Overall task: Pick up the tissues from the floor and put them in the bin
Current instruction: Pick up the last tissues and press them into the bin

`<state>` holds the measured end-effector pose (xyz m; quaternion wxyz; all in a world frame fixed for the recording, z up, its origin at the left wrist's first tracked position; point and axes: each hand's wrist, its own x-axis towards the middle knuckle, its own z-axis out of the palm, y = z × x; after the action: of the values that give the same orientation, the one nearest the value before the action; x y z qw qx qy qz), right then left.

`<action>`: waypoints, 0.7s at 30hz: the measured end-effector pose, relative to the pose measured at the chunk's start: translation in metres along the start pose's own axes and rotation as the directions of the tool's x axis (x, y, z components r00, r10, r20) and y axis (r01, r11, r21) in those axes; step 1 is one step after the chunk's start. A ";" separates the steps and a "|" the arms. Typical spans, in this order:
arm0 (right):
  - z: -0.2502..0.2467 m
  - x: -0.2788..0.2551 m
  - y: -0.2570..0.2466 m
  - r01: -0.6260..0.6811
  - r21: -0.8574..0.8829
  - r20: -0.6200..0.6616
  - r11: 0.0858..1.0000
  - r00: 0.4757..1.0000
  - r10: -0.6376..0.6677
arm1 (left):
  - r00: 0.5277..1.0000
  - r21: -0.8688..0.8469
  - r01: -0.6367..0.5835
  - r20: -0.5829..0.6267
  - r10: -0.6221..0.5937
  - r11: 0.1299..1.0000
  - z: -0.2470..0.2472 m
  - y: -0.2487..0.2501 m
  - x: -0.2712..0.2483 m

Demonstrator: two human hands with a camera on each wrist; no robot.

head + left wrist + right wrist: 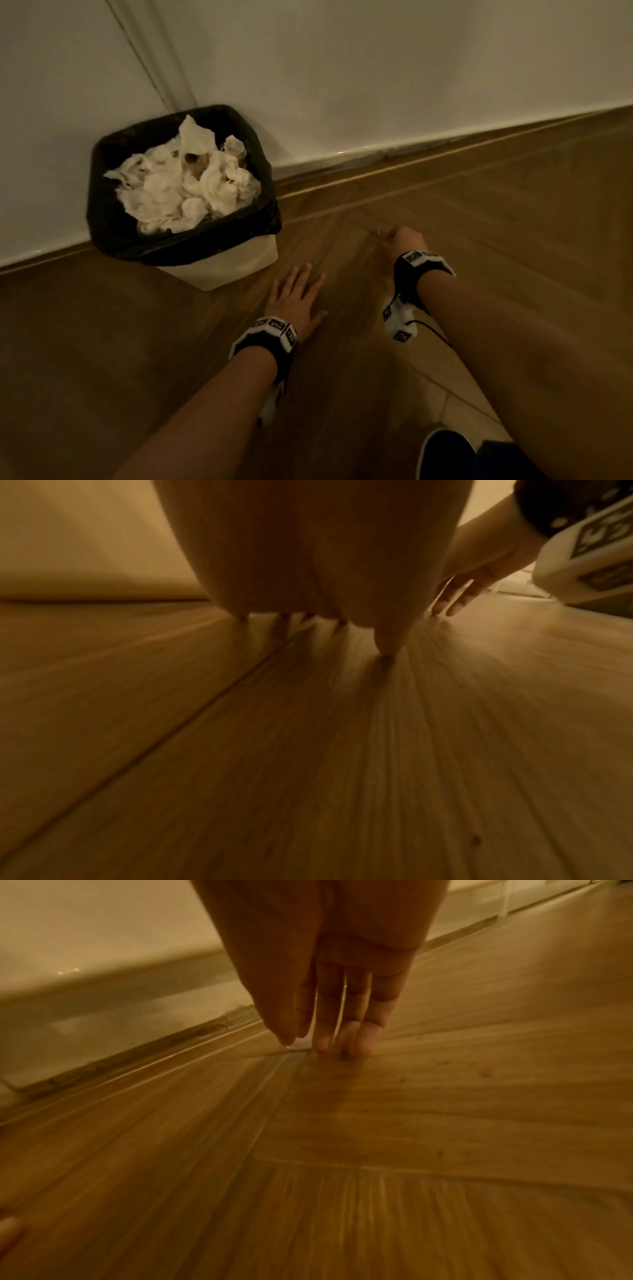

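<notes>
1 pale scrap (pixel 301 1044) half-hidden under right hand (pixel 329 993)

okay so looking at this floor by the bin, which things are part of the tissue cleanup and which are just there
Part of the job:
bin, black-lined
tissues heaped in it
small pale scrap at the right hand's fingertips
left hand, flat on the floor

Just there:
wall
wooden floor
dark shoe
</notes>
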<state>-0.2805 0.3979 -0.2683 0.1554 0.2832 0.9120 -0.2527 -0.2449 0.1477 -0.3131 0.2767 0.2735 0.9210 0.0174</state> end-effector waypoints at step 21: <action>0.014 0.012 -0.009 -0.039 -0.131 -0.009 0.991 0.999 0.038 | 0.999 -0.034 0.043 -0.001 -0.043 0.998 0.015 0.008 0.006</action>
<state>-0.2931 0.3892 -0.2817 0.1753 0.2907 0.9216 -0.1884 -0.2373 0.1555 -0.3278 0.2809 0.2488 0.9265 0.0270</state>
